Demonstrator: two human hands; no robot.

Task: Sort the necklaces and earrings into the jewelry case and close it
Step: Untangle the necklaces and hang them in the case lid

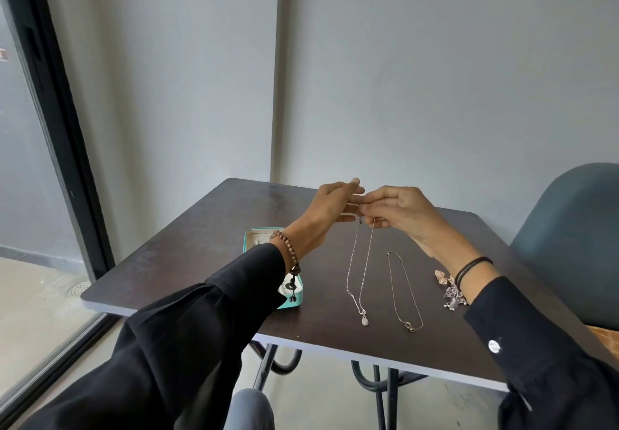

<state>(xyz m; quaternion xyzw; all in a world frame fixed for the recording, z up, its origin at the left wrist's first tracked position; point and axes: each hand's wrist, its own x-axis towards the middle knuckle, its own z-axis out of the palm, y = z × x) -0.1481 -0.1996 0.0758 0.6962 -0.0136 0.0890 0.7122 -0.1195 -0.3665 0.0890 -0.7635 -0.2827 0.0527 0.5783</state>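
Note:
Both hands meet above the middle of the dark table (201,252). My left hand (321,215) and my right hand (398,215) pinch the clasp ends of a silver necklace (363,272). Its chain hangs down and its teardrop pendant touches the table near the front. A second, rose-gold necklace (403,290) lies flat to the right of it. Several sparkly earrings (450,290) sit in a cluster at the right, partly behind my right wrist. The open teal jewelry case (249,238) stands at the left, mostly hidden by my left forearm.
A blue-grey chair (569,238) stands at the table's right side. Grey walls close in behind the table, and a black-framed glass door (43,161) runs along the left. The table's front edge lies just before my knees.

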